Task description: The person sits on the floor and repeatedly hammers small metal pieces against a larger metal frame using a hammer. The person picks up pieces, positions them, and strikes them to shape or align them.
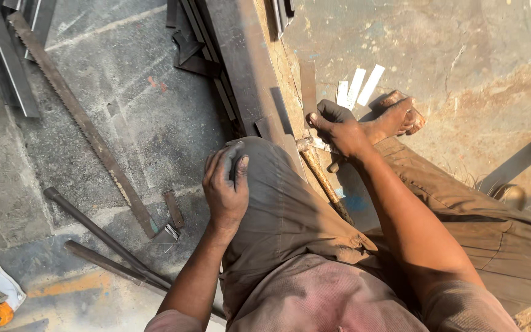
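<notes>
The left hand [225, 184] is seen just left of the frame's centre, laid flat on the person's raised knee, which is covered by dusty brown trousers [290, 215]. Its fingers [216, 163] are released and spread over the cloth, and nothing is grasped by them.

The right hand [338, 128] is held out above centre, down at the floor beside a bare foot [401, 117]. Its fingers are curled over a small dark piece [330, 110] at the end of a narrow flat metal strip [308, 86], which runs up the frame from the hand; whether the piece is gripped tightly or only pressed down cannot be told. A hammer [318, 172] with a wooden handle is lying on the floor just below this hand, its head close to the wrist and its handle slanted towards the lower right, under the forearm.

Three short white strips [357, 86] are laid side by side just above the right hand. A long rusty steel beam [244, 67] is stretched from the top of the frame down to the knee. In the left half, a long toothed saw blade [81, 120] is laid diagonally on the grey concrete floor [136, 110], and two dark round bars [102, 243] are placed at the lower left.
</notes>
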